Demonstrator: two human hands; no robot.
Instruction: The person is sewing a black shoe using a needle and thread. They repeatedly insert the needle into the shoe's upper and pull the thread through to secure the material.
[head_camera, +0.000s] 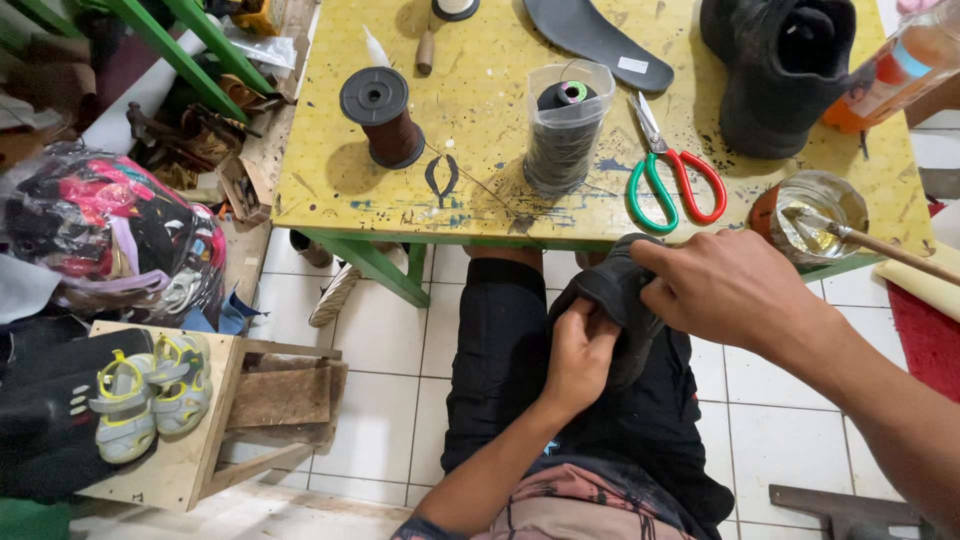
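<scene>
A black shoe (610, 290) rests on my lap, just below the edge of the yellow worktable (480, 110). My right hand (725, 285) grips it from the right side near the top. My left hand (580, 355) pinches its lower edge from underneath. Most of the shoe is hidden by both hands and blends with my black trousers. A second black shoe (780, 65) stands on the table at the far right.
The table holds a brown thread spool (385, 115), a clear tub with dark thread (565, 125), red-and-green scissors (670, 175), a black insole (600, 40) and a glue jar with a brush (815, 215). A wooden stool carrying small sandals (150, 390) stands at left.
</scene>
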